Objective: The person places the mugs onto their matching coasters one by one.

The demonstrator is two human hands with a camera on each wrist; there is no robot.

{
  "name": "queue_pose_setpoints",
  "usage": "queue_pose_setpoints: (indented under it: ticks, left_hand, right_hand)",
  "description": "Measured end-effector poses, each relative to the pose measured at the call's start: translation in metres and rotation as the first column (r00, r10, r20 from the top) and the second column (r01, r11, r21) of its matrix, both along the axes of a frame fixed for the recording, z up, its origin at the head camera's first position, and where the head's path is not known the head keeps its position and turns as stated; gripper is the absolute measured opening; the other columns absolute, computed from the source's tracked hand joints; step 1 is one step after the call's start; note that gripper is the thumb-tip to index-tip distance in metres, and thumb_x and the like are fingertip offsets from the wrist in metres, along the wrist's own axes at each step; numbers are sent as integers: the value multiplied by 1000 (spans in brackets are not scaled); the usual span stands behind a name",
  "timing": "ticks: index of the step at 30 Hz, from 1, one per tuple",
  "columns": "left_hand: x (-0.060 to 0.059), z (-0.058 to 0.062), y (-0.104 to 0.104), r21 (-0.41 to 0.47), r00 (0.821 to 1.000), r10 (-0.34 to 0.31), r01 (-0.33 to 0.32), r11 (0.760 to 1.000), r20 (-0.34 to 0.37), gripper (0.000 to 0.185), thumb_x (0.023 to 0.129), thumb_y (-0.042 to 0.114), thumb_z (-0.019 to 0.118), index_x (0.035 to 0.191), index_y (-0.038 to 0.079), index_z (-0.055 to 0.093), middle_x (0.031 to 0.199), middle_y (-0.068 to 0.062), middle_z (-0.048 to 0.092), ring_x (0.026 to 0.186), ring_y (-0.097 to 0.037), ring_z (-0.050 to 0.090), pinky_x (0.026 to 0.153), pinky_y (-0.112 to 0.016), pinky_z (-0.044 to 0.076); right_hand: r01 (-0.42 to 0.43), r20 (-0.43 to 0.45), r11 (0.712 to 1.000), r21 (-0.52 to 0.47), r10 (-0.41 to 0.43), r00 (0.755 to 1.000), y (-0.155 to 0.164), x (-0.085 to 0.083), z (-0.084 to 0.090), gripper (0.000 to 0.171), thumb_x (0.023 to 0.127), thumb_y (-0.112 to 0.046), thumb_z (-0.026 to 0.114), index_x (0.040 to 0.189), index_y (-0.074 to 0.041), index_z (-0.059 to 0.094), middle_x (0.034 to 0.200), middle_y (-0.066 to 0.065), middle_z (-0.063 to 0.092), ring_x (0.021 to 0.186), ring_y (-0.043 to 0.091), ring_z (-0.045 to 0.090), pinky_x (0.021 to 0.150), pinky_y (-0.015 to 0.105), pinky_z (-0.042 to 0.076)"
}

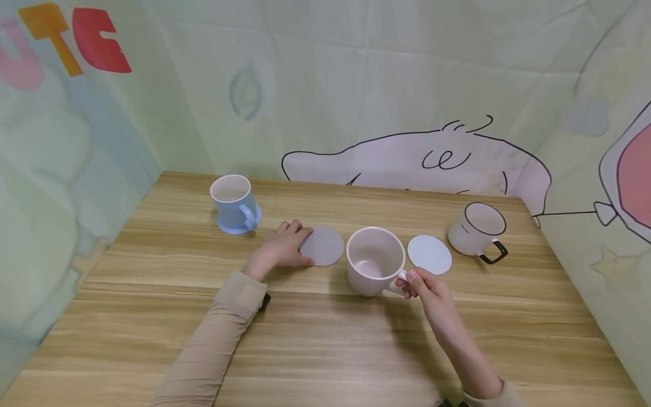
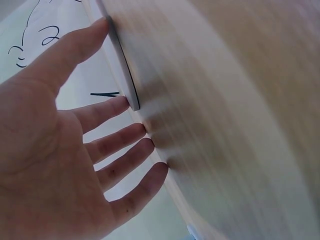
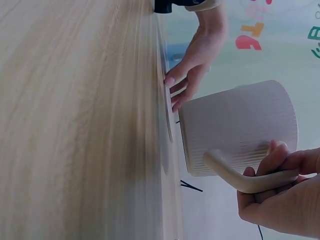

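My right hand [image 1: 419, 282] pinches the handle [image 3: 240, 179] of a pink mug [image 1: 375, 260], which hangs a little above the wooden table [image 1: 325, 339], its mouth tipped toward me. The mug [image 3: 240, 127] shows a gap below its base in the right wrist view. Just left of it a grey round coaster [image 1: 322, 246] lies flat. My left hand [image 1: 282, 246] rests beside the coaster with straight fingers, thumb and forefinger [image 2: 107, 107] touching its rim [image 2: 122, 65]. A white coaster [image 1: 429, 254] lies right of the mug.
A blue mug [image 1: 233, 202] stands on a blue coaster [image 1: 229, 228] at the back left. A white mug with a black handle [image 1: 478, 229] stands at the back right. Printed fabric walls [image 1: 356, 85] close in the table on three sides.
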State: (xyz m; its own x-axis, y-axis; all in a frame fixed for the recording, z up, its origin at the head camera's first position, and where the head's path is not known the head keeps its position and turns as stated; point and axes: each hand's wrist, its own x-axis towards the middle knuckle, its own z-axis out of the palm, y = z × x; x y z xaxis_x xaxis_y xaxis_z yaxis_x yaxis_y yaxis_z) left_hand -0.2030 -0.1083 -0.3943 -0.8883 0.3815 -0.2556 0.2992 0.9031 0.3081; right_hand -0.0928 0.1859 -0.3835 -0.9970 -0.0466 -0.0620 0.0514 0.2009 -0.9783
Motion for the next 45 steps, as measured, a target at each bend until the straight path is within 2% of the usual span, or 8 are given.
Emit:
queue_pose_setpoints:
  ticks: [16, 34, 41, 45]
  left_hand:
    - [-2, -1, 0, -12, 1000, 5, -5, 1000, 4, 78, 82, 43, 71, 145, 8, 40, 137, -16, 43, 125, -33, 39, 103, -55, 38]
    - [-1, -3, 0, -11, 1000, 6, -5, 1000, 3, 79, 82, 44, 70, 146, 8, 39, 137, -15, 43, 126, -33, 38, 103, -54, 38]
    - [-2, -4, -1, -13, 1000, 0, 0, 1000, -2, 80, 82, 44, 70, 146, 9, 39, 137, -15, 43, 126, -33, 39, 103, -55, 39]
    - [-2, -3, -1, -17, 1000, -4, 4, 1000, -6, 80, 81, 45, 71, 146, 9, 39, 137, -15, 44, 126, -33, 39, 102, -55, 39]
  right_hand:
    - [21, 28, 1000, -12, -20, 999, -12, -5, 6, 34, 102, -15, 42, 98, 13, 61, 75, -7, 61, 72, 7, 51, 77, 21, 41]
    - [43, 30, 995, -93, -41, 999, -31, -15, 4, 31, 101, -9, 41, 102, 17, 59, 73, -12, 63, 70, 6, 52, 73, 20, 44]
    - [38, 5, 991, -125, -38, 999, -37, -20, 5, 30, 102, -10, 42, 96, 13, 61, 73, -11, 62, 69, 6, 50, 74, 21, 43]
    - [41, 10, 990, -136, -40, 999, -40, -22, 5, 30, 101, -11, 43, 98, 13, 61, 73, -12, 62, 69, 6, 51, 75, 21, 43]
